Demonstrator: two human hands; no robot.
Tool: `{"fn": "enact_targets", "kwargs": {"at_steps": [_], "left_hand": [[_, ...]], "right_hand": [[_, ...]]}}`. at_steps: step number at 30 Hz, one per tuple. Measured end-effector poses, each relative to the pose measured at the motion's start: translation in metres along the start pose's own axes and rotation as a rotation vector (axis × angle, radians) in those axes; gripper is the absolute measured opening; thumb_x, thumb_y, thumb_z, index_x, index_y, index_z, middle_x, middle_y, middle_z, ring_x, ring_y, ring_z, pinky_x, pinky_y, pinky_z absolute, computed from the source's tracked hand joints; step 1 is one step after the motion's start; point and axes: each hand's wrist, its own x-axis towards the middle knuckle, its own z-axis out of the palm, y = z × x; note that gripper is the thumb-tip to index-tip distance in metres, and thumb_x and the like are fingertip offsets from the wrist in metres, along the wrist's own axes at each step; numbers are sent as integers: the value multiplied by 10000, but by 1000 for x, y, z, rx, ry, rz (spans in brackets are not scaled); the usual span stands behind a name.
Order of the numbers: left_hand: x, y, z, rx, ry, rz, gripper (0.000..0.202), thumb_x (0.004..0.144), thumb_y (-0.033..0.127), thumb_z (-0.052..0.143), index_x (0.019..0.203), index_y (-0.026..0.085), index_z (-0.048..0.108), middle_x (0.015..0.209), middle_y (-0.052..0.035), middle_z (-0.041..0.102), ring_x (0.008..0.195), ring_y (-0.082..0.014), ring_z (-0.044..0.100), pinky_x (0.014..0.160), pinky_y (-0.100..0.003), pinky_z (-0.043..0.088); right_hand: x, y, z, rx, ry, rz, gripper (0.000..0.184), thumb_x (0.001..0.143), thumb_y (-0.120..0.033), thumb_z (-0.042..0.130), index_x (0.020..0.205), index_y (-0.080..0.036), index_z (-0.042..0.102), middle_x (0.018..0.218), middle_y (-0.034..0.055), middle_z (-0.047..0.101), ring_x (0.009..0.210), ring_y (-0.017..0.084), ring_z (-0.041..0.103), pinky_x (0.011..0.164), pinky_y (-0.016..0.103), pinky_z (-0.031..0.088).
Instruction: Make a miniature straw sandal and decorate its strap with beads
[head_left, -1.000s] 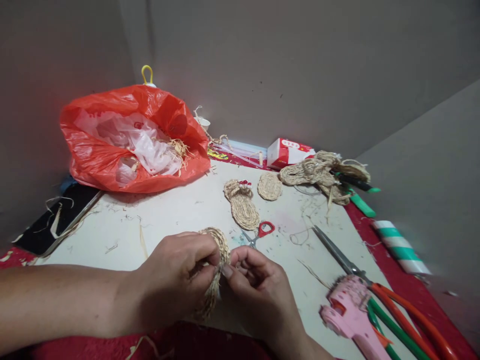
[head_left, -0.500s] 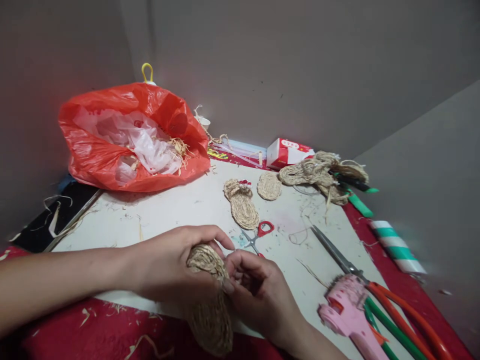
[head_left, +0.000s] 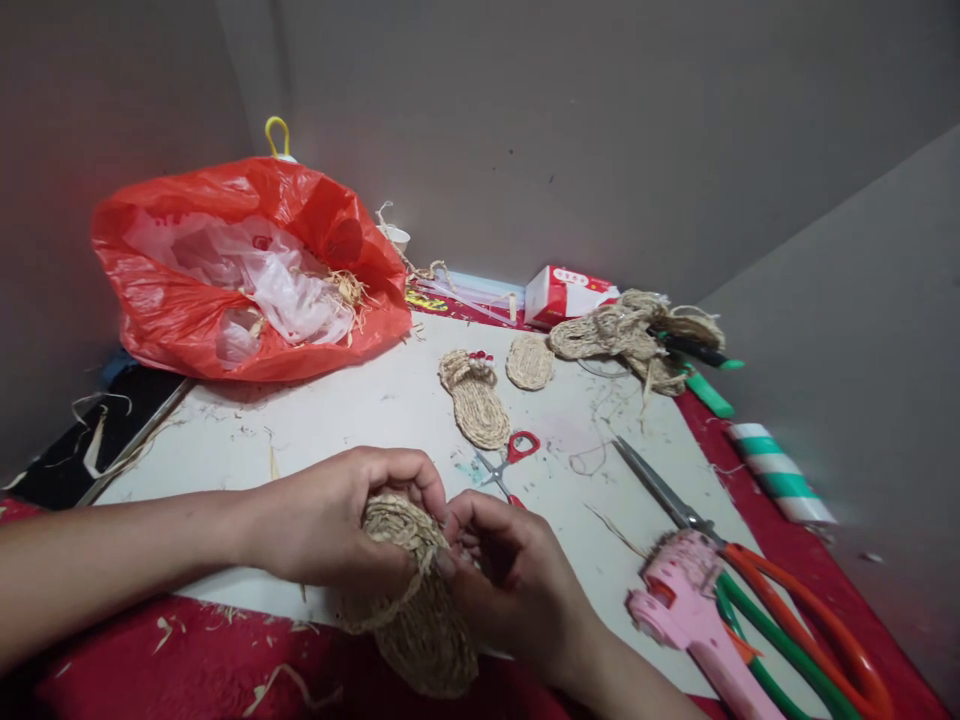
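My left hand is curled around the top end of a woven straw slipper sole, which hangs over the table's near edge. A loose braided straw strap loops off the sole below that hand. Thumb and fingers of my right hand pinch the straw at the sole's upper right, touching my left fingers. Both hands are closed on the same piece.
On the white board lie a finished straw slipper, a small oval sole, small red scissors, large scissors, a pink glue gun and a straw pile. A red plastic bag sits back left.
The sole has been turned and lowered, so it now hangs flat over the near edge. A braided strap has come loose below my left hand. The camera view shifted slightly right.
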Motion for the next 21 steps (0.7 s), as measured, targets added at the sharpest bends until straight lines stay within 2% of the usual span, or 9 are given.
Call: {"fn": "enact_targets", "kwargs": {"at_steps": [6, 12, 17, 21], "left_hand": [[1, -6, 0, -81, -64, 60, 334, 695, -14, 538, 969, 175, 568, 854, 34, 620, 655, -60, 518, 571, -151, 402], [0, -12, 3, -71, -40, 111, 304, 744, 21, 573, 994, 192, 542, 931, 6, 632, 804, -110, 574, 675, -194, 443], [2, -8, 1, -121, -90, 77, 304, 753, 90, 599, 1032, 175, 513, 1001, -42, 627, 866, -159, 593, 744, -268, 463], [6, -7, -2, -111, -69, 48, 247, 773, 142, 612, 1004, 163, 526, 964, -43, 622, 851, -152, 578, 733, -260, 454]], "right_hand": [[-1, -1, -1, 5, -15, 11, 87, 704, -251, 551, 678, -198, 488, 554, -53, 439, 489, 86, 354, 451, 216, 292], [-1, -8, -2, -87, 5, 19, 106, 690, -229, 551, 648, -211, 456, 504, -88, 364, 446, 68, 285, 408, 205, 230], [-2, -6, -1, -81, -2, 31, 93, 709, -230, 558, 677, -205, 475, 504, -93, 367, 441, 64, 287, 404, 195, 234], [-1, -4, 0, -65, -6, 39, 97, 705, -205, 574, 673, -198, 482, 520, -90, 384, 456, 62, 306, 411, 188, 245]]}}
